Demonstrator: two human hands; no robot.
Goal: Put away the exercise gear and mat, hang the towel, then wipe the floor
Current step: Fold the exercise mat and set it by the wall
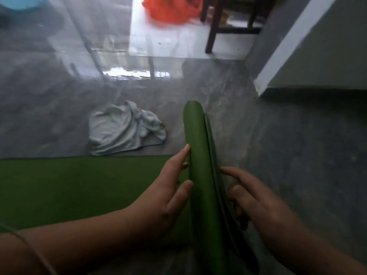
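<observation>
The green exercise mat (59,185) lies on the floor (297,155), its rolled end (198,165) running near to far between 2 hands: left hand (168,193) with straight fingers (183,155) pressing its left side, right hand (256,201) curling fingers (228,171) round its right edge.

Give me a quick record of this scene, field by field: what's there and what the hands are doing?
mat: green mat, partly rolled, the rest flat on the floor
left hand: left hand, straight fingers against the roll
right hand: right hand, fingers curled at the roll's loose edge
towel: pale towel, crumpled on the floor beyond the mat
background: dark chair, orange cloth
</observation>
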